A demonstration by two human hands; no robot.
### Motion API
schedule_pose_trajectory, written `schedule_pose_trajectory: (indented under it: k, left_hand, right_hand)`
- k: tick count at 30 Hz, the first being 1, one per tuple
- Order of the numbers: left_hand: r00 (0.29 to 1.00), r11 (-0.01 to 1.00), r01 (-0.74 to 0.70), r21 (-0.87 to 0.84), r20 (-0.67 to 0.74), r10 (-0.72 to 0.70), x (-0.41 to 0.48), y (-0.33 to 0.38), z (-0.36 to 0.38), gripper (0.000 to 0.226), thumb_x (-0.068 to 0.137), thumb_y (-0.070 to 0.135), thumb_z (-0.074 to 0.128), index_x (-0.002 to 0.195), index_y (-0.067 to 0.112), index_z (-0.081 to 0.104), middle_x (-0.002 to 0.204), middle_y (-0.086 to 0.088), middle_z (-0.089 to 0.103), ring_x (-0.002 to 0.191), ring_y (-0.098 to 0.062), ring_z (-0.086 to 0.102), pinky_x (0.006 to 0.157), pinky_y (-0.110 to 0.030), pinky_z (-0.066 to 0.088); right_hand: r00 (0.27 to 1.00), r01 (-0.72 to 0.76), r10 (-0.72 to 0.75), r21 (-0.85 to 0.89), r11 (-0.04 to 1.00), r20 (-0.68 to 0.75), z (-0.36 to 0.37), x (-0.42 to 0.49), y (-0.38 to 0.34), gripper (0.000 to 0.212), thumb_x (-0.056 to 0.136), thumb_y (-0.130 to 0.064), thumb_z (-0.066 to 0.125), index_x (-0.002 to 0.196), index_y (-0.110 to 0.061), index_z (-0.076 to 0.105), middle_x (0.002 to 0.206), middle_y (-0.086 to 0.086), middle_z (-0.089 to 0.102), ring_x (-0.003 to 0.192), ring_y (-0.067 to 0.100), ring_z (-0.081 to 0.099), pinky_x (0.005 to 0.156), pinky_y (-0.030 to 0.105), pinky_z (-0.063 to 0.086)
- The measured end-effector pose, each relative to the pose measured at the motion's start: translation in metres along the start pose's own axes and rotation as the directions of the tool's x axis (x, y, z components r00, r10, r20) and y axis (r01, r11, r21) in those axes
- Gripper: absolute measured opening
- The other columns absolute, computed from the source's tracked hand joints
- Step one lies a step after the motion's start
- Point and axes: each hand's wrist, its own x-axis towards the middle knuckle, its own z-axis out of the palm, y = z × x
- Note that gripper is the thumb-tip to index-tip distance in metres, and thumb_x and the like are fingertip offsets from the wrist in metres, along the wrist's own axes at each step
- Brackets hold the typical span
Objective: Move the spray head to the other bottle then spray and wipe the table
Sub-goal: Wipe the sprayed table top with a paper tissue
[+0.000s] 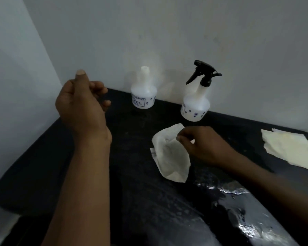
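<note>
White wipe (171,155) pinched by right hand (203,144); left hand (82,105) loosely curled, empty; both bottles' contents unclear.

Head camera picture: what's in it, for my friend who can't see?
The right hand pinches a crumpled white paper towel on a wet black table. The left hand hovers empty, near two white plastic bottles; only the right bottle has the black spray head.

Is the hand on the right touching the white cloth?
Touching. The head view shows the right hand pinching the white cloth with its fingers, lifting its top edge off the wet black table.
</note>
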Motion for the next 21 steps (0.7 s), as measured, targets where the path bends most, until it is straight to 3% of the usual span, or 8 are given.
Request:
schedule_pose_trajectory:
  k: [4, 6, 9, 13, 15, 17, 18, 21]
  left_hand:
    - [1.0, 1.0, 0.003, -0.021, -0.004, -0.003, -0.002, 0.004, 0.0, 0.042, 0.095, 0.029, 0.054, 0.054, 0.029, 0.057, 0.064, 0.006, 0.067, 0.067, -0.011, 0.065, 0.053, -0.027, 0.047]
    - [1.0, 1.0, -0.013, -0.011, -0.01, 0.012, -0.002, 0.007, -0.003, 0.043, 0.096, 0.028, 0.054, 0.054, 0.029, 0.058, 0.064, 0.006, 0.067, 0.066, -0.01, 0.066, 0.052, -0.026, 0.048]
    - [0.998, 1.0, -0.026, -0.009, -0.049, 0.025, 0.003, 0.01, -0.007, 0.043, 0.096, 0.027, 0.054, 0.053, 0.029, 0.058, 0.064, 0.005, 0.067, 0.066, -0.013, 0.065, 0.053, -0.026, 0.047]
    - [0.998, 1.0, -0.018, -0.002, -0.062, 0.018, 0.006, 0.012, -0.005, 0.043, 0.096, 0.027, 0.054, 0.054, 0.028, 0.057, 0.063, 0.005, 0.067, 0.067, -0.014, 0.065, 0.053, -0.027, 0.047]
    - [0.998, 1.0, -0.03, 0.011, -0.054, 0.03, 0.004, 0.012, -0.004, 0.046, 0.096, 0.027, 0.054, 0.05, 0.029, 0.058, 0.062, 0.005, 0.067, 0.066, -0.014, 0.065, 0.052, -0.027, 0.047]
    - [0.997, 0.998, -0.042, 0.042, -0.055, 0.044, 0.003, 0.012, -0.005, 0.045, 0.096, 0.028, 0.054, 0.052, 0.029, 0.059, 0.063, 0.007, 0.067, 0.068, -0.013, 0.066, 0.053, -0.026, 0.048]
    - [0.997, 0.997, -0.046, 0.054, -0.056, 0.049, 0.004, 0.011, -0.006, 0.042, 0.096, 0.029, 0.053, 0.055, 0.029, 0.059, 0.064, 0.007, 0.068, 0.069, -0.013, 0.067, 0.054, -0.026, 0.049]
    - [0.996, 0.997, -0.048, 0.064, -0.066, 0.052, 0.006, 0.013, -0.013, 0.038, 0.095, 0.03, 0.053, 0.058, 0.028, 0.058, 0.065, 0.007, 0.068, 0.07, -0.013, 0.068, 0.056, -0.027, 0.049]
  right_hand:
    - [0.976, -0.111, 0.138, -0.162, 0.981, 0.167, 0.064, 0.004, 0.002, 0.068, 0.098, -0.053, 0.032, 0.15, -0.011, 0.024, 0.156, 0.02, 0.027, 0.145, 0.032, 0.024, 0.115, 0.042, 0.023]
    - [0.96, -0.212, 0.247, -0.237, 0.948, 0.131, 0.084, 0.02, 0.003, 0.081, 0.092, -0.065, 0.022, 0.154, -0.015, 0.006, 0.161, 0.021, 0.002, 0.149, 0.035, 0.001, 0.118, 0.053, 0.007]
    - [0.949, -0.281, 0.308, -0.267, 0.922, 0.063, 0.104, 0.049, -0.018, 0.097, 0.08, -0.079, 0.014, 0.153, -0.016, 0.003, 0.158, 0.029, -0.005, 0.146, 0.044, -0.005, 0.114, 0.063, 0.002]
    - [0.984, -0.062, 0.099, -0.24, 0.969, 0.145, 0.129, 0.065, -0.09, 0.098, 0.084, -0.076, 0.018, 0.153, -0.009, 0.003, 0.157, 0.033, -0.005, 0.145, 0.046, -0.008, 0.115, 0.062, -0.003]
    - [0.975, 0.122, -0.09, -0.15, 0.981, 0.205, 0.144, 0.054, -0.132, 0.082, 0.092, -0.06, 0.018, 0.153, -0.005, 0.009, 0.159, 0.029, 0.004, 0.148, 0.039, -0.005, 0.118, 0.051, -0.004]
    - [0.987, 0.16, -0.161, -0.045, 0.986, -0.018, 0.155, 0.039, -0.157, 0.066, 0.097, -0.044, 0.002, 0.148, -0.019, 0.035, 0.157, 0.009, 0.033, 0.148, 0.02, 0.015, 0.116, 0.025, -0.006]
    - [0.972, 0.204, -0.22, -0.17, 0.964, -0.085, 0.159, 0.034, -0.164, 0.056, 0.1, -0.038, 0.008, 0.146, -0.028, 0.039, 0.154, -0.002, 0.038, 0.147, 0.011, 0.019, 0.114, 0.023, -0.007]
    - [0.861, 0.463, -0.402, -0.157, 0.872, 0.311, 0.163, 0.022, -0.158, 0.064, 0.098, -0.044, 0.036, 0.153, -0.018, 0.017, 0.162, 0.009, 0.016, 0.15, 0.023, 0.003, 0.119, 0.04, -0.01]
